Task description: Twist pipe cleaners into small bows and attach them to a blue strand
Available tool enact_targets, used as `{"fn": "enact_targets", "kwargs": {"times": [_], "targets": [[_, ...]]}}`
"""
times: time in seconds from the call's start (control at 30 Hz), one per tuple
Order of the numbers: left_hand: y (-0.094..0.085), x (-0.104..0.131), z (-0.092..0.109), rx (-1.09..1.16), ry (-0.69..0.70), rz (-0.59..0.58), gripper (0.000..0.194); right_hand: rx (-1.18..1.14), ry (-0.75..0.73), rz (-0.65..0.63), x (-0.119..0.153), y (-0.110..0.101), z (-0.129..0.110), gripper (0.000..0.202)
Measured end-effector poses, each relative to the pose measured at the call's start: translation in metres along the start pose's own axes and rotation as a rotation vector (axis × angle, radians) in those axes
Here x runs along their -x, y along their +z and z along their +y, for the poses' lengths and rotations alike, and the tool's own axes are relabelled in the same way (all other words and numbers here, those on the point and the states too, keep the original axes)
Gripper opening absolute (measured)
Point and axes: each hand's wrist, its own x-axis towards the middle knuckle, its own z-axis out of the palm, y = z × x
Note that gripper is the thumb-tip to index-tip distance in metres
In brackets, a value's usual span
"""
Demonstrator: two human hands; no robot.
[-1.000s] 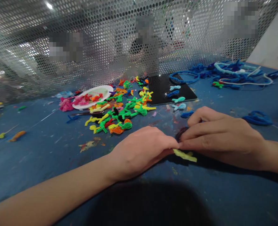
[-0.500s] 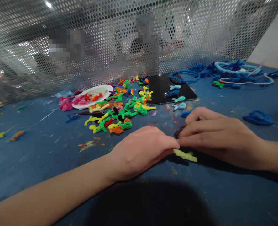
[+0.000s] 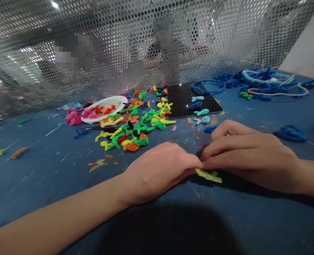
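A pale yellow pipe cleaner [image 3: 208, 176] with a forked tail pokes out below the fingertips where my two hands meet. My left hand [image 3: 157, 173] is closed in a pinch over its upper end, palm down near the table. My right hand [image 3: 252, 156] comes in from the right, its fingers bent and pressed together against the left thumb tip. Whatever the right fingertips grip is hidden. Behind them a dark round thing [image 3: 200, 151] shows only in part. Just beyond the right fingers lies a blue twisted pipe cleaner [image 3: 210, 129].
Several colourful pipe-cleaner pieces [image 3: 135, 127] lie heaped beyond my left hand, beside a white plate [image 3: 122, 100]. A black tablet [image 3: 178, 102] carries small blue shapes. Blue coils [image 3: 273, 79] lie at the back right. A perforated metal screen [image 3: 114, 53] borders the table [image 3: 53, 177].
The yellow pipe cleaner has turned slightly, its forked ends now closer together. My right fingers have shifted a little; my left hand keeps almost the same place.
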Motion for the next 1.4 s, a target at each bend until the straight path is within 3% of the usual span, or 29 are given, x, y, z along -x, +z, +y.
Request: {"fn": "enact_targets", "kwargs": {"times": [0.23,0.8,1.0,1.27,1.4], "targets": [[-0.001,-0.001,0.001,-0.009,-0.037,-0.04,0.027,-0.016,0.039,0.036,-0.001,0.0,-0.002,0.02],[-0.001,0.001,0.0,-0.03,-0.018,-0.025,0.025,0.057,0.051,-0.022,-0.003,0.0,-0.005,0.014],[0.001,0.001,0.0,-0.019,0.005,0.041,0.023,0.001,-0.042,0.014,-0.003,0.003,-0.002,0.015],[0.003,0.002,-0.004,-0.022,0.064,0.101,0.014,-0.003,-0.009,0.001,-0.003,0.003,0.0,0.018],[0.004,0.005,-0.009,-0.01,0.158,0.148,0.01,0.015,0.046,0.011,-0.003,0.004,-0.002,0.016]]}}
